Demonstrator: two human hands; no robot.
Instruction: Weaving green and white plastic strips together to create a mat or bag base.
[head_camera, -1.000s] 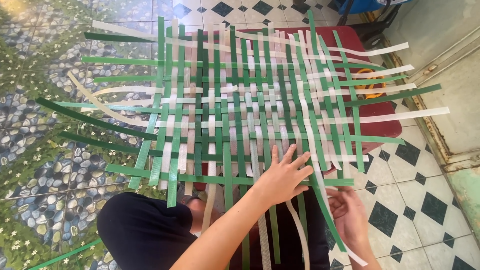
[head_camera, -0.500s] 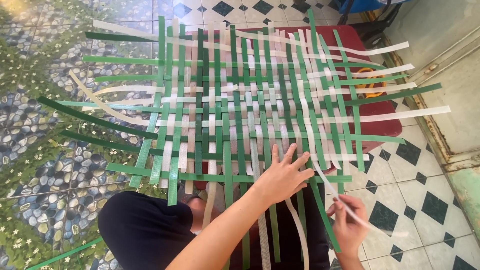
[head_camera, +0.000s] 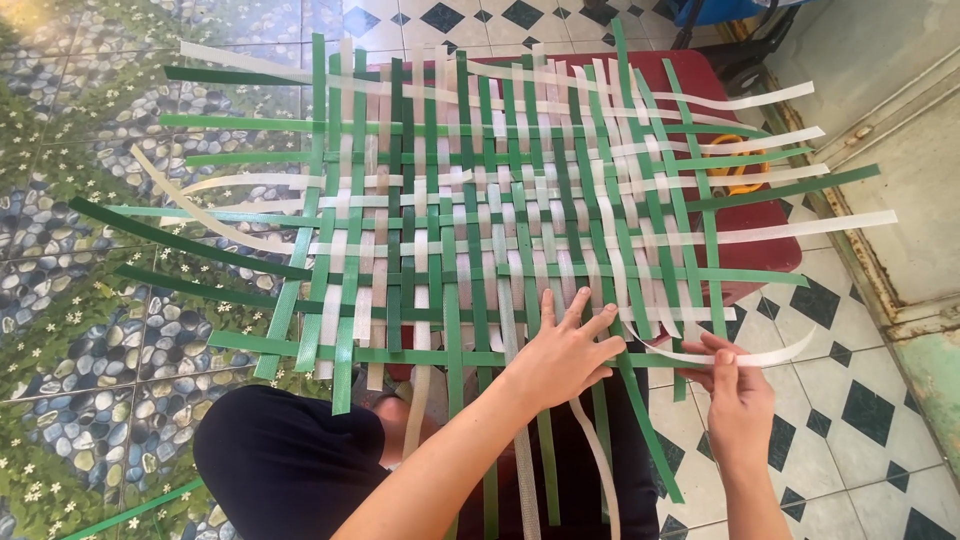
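A woven mat (head_camera: 480, 220) of green and white straps lies on the tiled floor (head_camera: 90, 300) over a dark red base (head_camera: 770, 245). The left hand (head_camera: 565, 350) presses flat on its near edge, fingers spread. Just right, the right hand (head_camera: 735, 385) pinches 1 loose white strap (head_camera: 770, 357) curving off the mat's corner.

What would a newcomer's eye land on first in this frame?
First, the big woven mat of green and white strips spread over the tiled floor, its loose ends fanning out on every side. Next, the left hand pressed flat with fingers spread on the mat's near edge, and the right hand beside it pinching a curved white strip. A dark red board shows under the mat's far right part.
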